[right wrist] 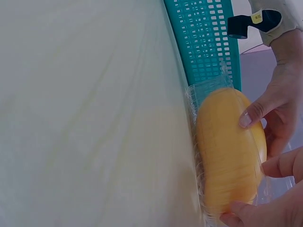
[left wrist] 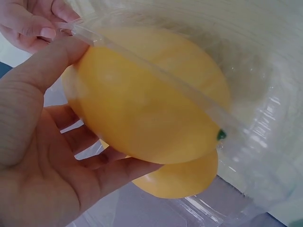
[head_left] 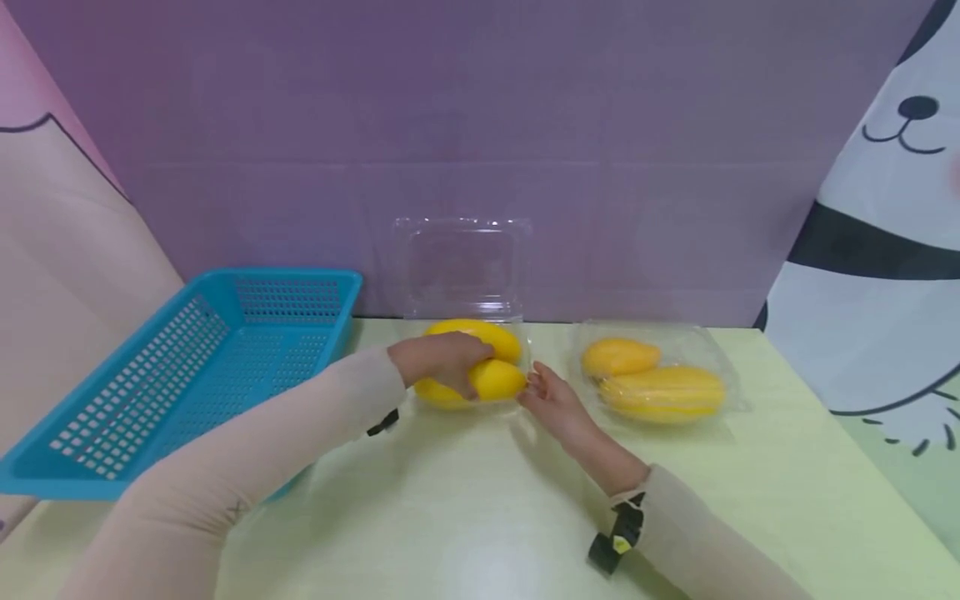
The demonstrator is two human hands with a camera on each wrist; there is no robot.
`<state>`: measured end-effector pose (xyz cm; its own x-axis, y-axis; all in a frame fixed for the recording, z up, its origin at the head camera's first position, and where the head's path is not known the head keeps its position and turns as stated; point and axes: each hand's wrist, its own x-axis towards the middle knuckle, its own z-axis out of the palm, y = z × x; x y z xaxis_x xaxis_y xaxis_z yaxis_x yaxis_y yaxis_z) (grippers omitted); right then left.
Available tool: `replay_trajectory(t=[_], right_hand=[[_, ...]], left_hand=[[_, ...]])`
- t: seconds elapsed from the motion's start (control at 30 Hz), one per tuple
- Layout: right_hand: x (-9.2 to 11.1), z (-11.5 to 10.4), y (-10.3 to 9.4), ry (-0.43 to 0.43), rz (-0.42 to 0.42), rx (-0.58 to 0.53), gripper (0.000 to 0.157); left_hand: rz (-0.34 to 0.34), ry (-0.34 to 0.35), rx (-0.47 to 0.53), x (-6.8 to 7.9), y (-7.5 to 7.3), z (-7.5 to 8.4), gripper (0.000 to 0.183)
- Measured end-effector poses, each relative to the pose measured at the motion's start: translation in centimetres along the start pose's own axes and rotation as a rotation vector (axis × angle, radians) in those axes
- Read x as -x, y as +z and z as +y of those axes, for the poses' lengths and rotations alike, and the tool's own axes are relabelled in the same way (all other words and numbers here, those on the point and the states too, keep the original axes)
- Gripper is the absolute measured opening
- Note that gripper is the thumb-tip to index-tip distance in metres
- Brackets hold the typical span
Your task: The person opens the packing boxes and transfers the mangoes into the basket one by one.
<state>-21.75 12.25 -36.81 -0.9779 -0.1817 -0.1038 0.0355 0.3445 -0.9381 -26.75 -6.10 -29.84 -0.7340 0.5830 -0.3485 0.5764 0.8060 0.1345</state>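
In the head view, my left hand (head_left: 448,358) grips the nearer of two smooth yellow oval fruits (head_left: 501,381) in a clear plastic clamshell box. The other yellow fruit (head_left: 483,332) lies just behind it, and the box's raised lid (head_left: 462,271) stands open at the back. The left wrist view shows a small green dot on the end of the gripped fruit (left wrist: 147,94), my thumb at the box rim and fingers curled under the fruit. My right hand (head_left: 557,407) pinches the box's right edge beside the fruit's end; the right wrist view shows its fingertips (right wrist: 241,208) against that edge.
At left stands a blue perforated basket (head_left: 255,367). To the right, another clear box (head_left: 705,350) holds an orange-yellow fruit (head_left: 618,358) and a longer yellow one (head_left: 663,393). A purple backdrop (head_left: 480,108) rises behind the pale table (head_left: 450,517).
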Motion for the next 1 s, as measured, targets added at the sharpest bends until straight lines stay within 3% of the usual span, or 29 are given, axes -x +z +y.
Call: replay_trajectory(t=[0.2,0.4,1.0], right_hand=[[0.1,0.2,0.3,-0.037,-0.004,-0.013,0.066],[0.2,0.4,0.5,-0.012,-0.01,-0.028,0.068],[0.3,0.0,0.4,0.005,-0.022,-0.007,0.069]], left_hand=[[-0.006,0.011,-0.029,0.1,0.0,-0.3,0.059],[0.009,0.031,-0.092,0.3,0.1,-0.6,0.058],[0.025,0.02,-0.053,1.6,-0.8,-1.3,0.055]])
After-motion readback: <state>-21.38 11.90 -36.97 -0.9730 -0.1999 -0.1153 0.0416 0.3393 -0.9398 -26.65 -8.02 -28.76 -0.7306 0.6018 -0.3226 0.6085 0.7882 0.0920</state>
